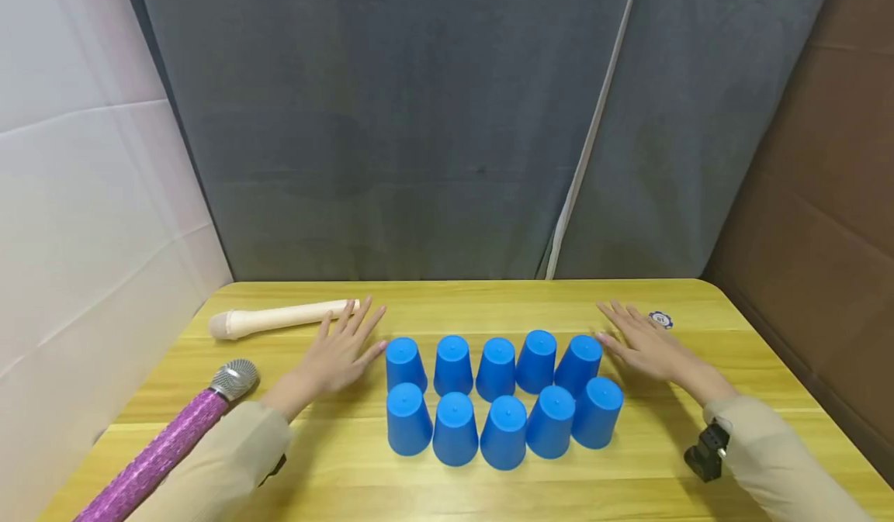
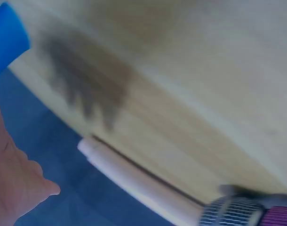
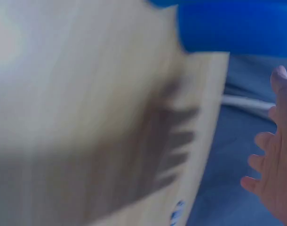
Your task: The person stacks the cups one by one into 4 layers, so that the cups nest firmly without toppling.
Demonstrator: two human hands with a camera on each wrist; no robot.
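Ten blue cups (image 1: 497,398) (all upside down) in two touching rows, mid-table

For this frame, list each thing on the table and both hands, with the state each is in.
blue cups: ten, all upside down, two rows of five.
left hand: fingers straight, left of the cups, holding nothing.
right hand: fingers straight, right of the cups, holding nothing.
rolling pin: lying flat by the left hand.
microphone: lying flat, untouched.
poker chip: flat beyond the right hand.

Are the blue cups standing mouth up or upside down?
Upside down: all ten blue cups show closed bases on top and widen toward the table.
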